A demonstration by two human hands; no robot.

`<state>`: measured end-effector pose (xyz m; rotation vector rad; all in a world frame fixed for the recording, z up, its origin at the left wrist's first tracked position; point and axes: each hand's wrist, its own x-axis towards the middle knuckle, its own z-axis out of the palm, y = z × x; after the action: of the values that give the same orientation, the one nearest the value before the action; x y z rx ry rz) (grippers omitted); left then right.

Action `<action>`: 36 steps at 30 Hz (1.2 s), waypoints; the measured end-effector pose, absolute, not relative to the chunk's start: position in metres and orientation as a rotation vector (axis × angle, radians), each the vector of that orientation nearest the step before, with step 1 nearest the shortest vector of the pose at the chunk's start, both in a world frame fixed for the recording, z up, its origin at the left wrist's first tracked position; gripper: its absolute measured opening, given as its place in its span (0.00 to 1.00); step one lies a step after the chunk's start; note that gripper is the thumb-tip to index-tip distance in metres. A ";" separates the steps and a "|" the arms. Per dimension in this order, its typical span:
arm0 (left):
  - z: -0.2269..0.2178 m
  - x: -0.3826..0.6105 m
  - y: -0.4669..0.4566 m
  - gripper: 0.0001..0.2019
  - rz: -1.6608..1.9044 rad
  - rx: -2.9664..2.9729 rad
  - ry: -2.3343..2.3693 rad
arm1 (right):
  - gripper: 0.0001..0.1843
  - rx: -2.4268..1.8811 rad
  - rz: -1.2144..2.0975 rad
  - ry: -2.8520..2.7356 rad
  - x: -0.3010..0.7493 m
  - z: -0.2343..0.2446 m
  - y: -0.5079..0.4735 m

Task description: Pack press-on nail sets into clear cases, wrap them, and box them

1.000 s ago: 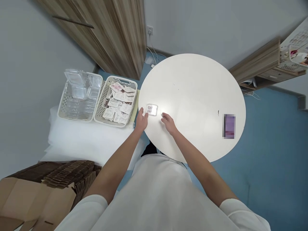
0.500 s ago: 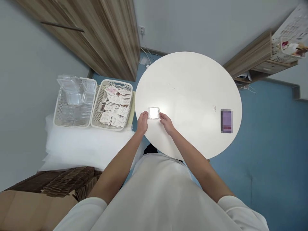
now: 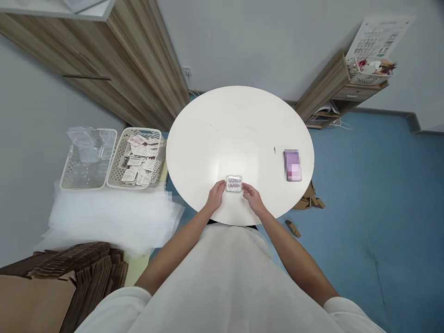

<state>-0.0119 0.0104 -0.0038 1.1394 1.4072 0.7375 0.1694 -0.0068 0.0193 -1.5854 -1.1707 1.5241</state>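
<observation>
A small clear plastic box (image 3: 234, 183) with purplish-pink pieces in two rows is at the near side of the round white table (image 3: 229, 125). My left hand (image 3: 215, 196) is at its left side, with the fingertips against the edge. Opposite it, my right hand (image 3: 254, 198) has its fingers at the right edge. Between them the two hands grip the box. I cannot tell whether the box rests on the tabletop or is just above it.
On the left, one white basket (image 3: 65, 173) holds clear plastic boxes and another (image 3: 113, 171) holds printed cards. White sheets (image 3: 111, 215) and folded cardboard (image 3: 97, 277) lie nearer. A blurred purple item (image 3: 292, 165) is at the table's right. Cardboard pieces (image 3: 307, 199) lie on the floor.
The view has shifted. Both hands and the box between them have moved right relative to the table. Glare on the box has gone, and its purplish-pink contents show.
</observation>
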 end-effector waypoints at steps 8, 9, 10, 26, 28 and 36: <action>0.000 0.016 -0.017 0.20 0.722 1.112 1.489 | 0.29 -1.525 1.585 -1.179 0.192 0.002 -0.032; 0.002 0.016 -0.020 0.20 0.712 1.118 1.506 | 0.29 -1.514 1.589 -1.175 0.192 0.000 -0.035; 0.004 0.015 -0.022 0.20 0.701 1.126 1.521 | 0.29 -1.503 1.590 -1.172 0.192 -0.002 -0.038; -0.008 -0.015 -0.027 0.23 0.393 1.817 1.472 | 0.32 -1.842 0.926 -1.983 0.171 -0.002 -0.051; -0.009 -0.020 -0.029 0.24 0.348 1.951 1.417 | 0.35 -1.860 0.815 -2.166 0.167 0.000 -0.051; -0.016 -0.029 -0.031 0.28 0.314 2.108 1.327 | 0.20 -1.928 0.582 -2.273 0.162 -0.005 -0.047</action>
<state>-0.0294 -0.0307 -0.0163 2.1082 1.3270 0.3143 0.1624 -0.0470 -0.0053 -1.9279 -2.2733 0.5816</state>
